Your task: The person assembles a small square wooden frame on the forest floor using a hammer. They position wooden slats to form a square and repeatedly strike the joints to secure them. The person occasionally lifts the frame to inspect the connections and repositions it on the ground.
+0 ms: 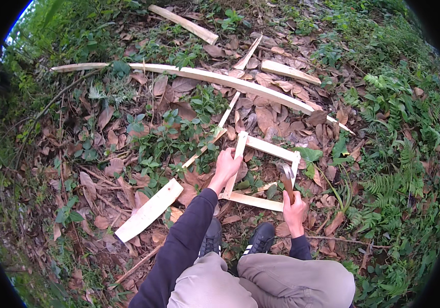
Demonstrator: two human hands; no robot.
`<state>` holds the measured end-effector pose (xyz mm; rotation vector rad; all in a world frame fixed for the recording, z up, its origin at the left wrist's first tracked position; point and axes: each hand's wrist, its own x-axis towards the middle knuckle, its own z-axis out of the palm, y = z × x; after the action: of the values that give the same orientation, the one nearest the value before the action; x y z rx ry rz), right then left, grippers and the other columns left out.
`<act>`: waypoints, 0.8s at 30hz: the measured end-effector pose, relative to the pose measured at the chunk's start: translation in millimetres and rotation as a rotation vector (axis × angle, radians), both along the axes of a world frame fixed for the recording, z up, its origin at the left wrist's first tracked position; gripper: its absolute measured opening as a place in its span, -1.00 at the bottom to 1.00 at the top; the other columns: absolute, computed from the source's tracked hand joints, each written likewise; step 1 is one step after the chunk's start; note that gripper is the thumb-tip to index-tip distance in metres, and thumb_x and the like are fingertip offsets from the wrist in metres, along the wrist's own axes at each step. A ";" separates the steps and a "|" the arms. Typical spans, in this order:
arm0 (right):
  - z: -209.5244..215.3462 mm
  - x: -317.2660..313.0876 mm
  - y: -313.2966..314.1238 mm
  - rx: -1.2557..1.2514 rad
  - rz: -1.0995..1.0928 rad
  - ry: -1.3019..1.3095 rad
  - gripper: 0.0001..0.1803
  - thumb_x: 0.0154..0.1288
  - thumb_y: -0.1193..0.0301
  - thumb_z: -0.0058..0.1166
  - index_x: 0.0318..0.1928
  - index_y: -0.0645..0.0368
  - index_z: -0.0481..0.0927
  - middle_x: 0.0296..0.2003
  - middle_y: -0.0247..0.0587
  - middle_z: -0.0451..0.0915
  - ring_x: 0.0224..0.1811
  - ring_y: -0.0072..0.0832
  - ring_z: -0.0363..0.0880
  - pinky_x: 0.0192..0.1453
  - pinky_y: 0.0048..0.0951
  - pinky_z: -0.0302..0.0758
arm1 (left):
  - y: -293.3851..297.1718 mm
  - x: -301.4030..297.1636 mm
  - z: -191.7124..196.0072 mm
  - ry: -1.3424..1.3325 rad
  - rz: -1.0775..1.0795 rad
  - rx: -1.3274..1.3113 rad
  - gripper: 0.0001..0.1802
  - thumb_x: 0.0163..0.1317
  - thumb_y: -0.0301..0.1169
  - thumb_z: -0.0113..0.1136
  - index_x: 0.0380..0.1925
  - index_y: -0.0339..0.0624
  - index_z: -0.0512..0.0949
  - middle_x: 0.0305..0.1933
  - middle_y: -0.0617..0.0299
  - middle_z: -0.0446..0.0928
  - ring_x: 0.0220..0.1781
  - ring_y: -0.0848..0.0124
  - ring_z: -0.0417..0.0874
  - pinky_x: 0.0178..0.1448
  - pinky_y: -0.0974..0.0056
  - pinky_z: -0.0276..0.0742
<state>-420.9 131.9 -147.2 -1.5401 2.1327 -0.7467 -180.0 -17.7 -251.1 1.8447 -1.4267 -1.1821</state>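
Note:
A four-sided frame of pale wooden strips lies on the leafy ground in front of my feet. My left hand is closed around the frame's left strip, near its upper corner. In my right hand is a hammer, gripped by its brown wooden handle. The hammer's metal head is up, over or beside the frame's right strip; whether it touches the wood I cannot tell. The frame's lower right corner is partly hidden by the hammer and my right hand.
A long pale board lies across the ground beyond the frame. Shorter pieces, a batten and a block, lie farther off. A wide board rests at the left. Dry leaves and green plants surround my shoes.

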 end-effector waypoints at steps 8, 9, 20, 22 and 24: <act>-3.8 -6.4 24.1 -0.025 -0.170 -0.029 -0.65 0.40 0.22 0.27 -0.30 0.29 0.54 -0.59 0.05 0.60 -0.50 -0.05 0.69 -0.37 -0.09 0.49 | 13.8 34.7 -8.9 0.088 -0.158 0.014 -0.34 0.23 -0.24 0.40 0.30 -0.30 0.50 0.00 -0.03 0.73 -0.01 0.21 0.78 0.18 0.15 0.64; -6.2 -6.1 24.4 -0.030 -0.171 -0.008 -0.63 0.42 0.19 0.24 -0.29 0.30 0.55 -0.59 0.05 0.60 -0.49 -0.05 0.70 -0.36 -0.09 0.50 | 12.3 33.3 -8.1 0.123 -0.179 0.031 -0.31 0.23 -0.23 0.42 0.31 -0.30 0.48 0.04 -0.03 0.69 -0.02 0.21 0.76 0.17 0.14 0.64; -6.5 8.7 19.7 0.062 -0.089 -0.110 -0.65 0.44 0.21 0.21 -0.26 0.31 0.57 -0.54 0.18 0.62 -0.37 0.15 0.71 -0.34 -0.03 0.53 | 21.7 12.9 -5.9 -0.096 -0.273 -0.157 -0.26 0.21 -0.25 0.39 0.38 -0.17 0.39 0.00 -0.16 0.49 0.11 -0.12 0.57 0.24 -0.04 0.51; -22.2 4.1 25.7 0.061 -0.080 -0.098 -0.65 0.43 0.21 0.22 -0.25 0.30 0.57 -0.53 0.21 0.62 -0.36 0.18 0.69 -0.34 0.01 0.52 | 19.7 8.9 -1.6 -0.078 -0.284 -0.118 -0.26 0.21 -0.25 0.39 0.37 -0.21 0.37 0.05 -0.18 0.50 0.14 -0.14 0.57 0.27 -0.05 0.51; -32.2 -4.4 33.2 0.078 -0.068 -0.065 -0.66 0.42 0.21 0.23 -0.25 0.30 0.58 -0.53 0.22 0.62 -0.37 0.19 0.68 -0.34 0.03 0.52 | 18.0 0.0 5.1 -0.053 -0.292 -0.074 -0.24 0.21 -0.26 0.39 0.36 -0.28 0.34 0.14 -0.23 0.52 0.21 -0.17 0.57 0.32 -0.05 0.51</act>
<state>-425.4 165.1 -179.5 -1.3912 2.1498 -0.7167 -180.0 0.3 -246.0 1.6684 -1.7919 -1.2049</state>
